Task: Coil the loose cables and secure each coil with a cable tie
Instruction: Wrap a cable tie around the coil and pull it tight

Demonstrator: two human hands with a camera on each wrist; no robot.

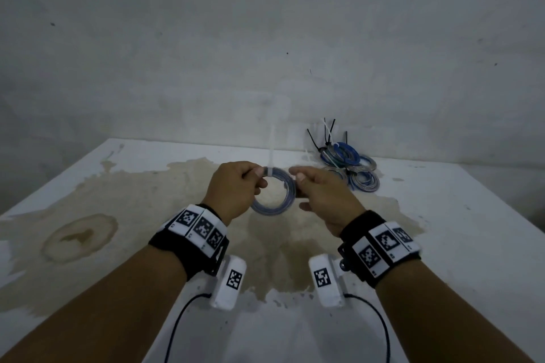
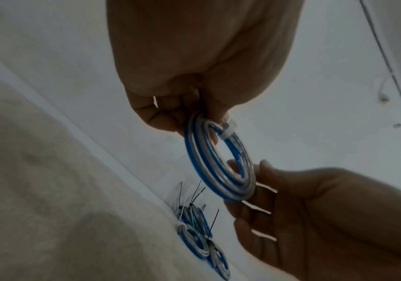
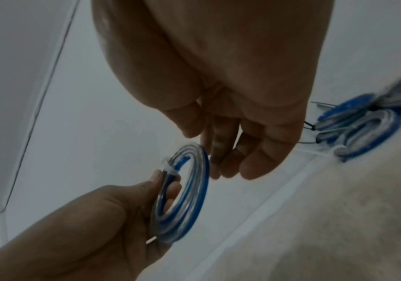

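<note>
left hand (image 1: 236,186) pinches tied coil (image 1: 275,194) | right hand (image 1: 321,194) fingers relaxed beside it | coil pile (image 1: 348,165) near table's far edge (image 1: 206,144)

We read no words or numbers; only black-and-white square code markers on the wristbands (image 1: 203,227), none legible.

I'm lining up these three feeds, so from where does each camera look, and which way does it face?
Head: worn on the head, looks forward and down at the table; shows both forearms, left hand, right hand.
Left wrist: looks along the left hand at the held coil; right hand opposite.
Right wrist: looks along the right hand; left hand grips the coil.
All share the coil, its white cable tie and the pile of tied coils.
</note>
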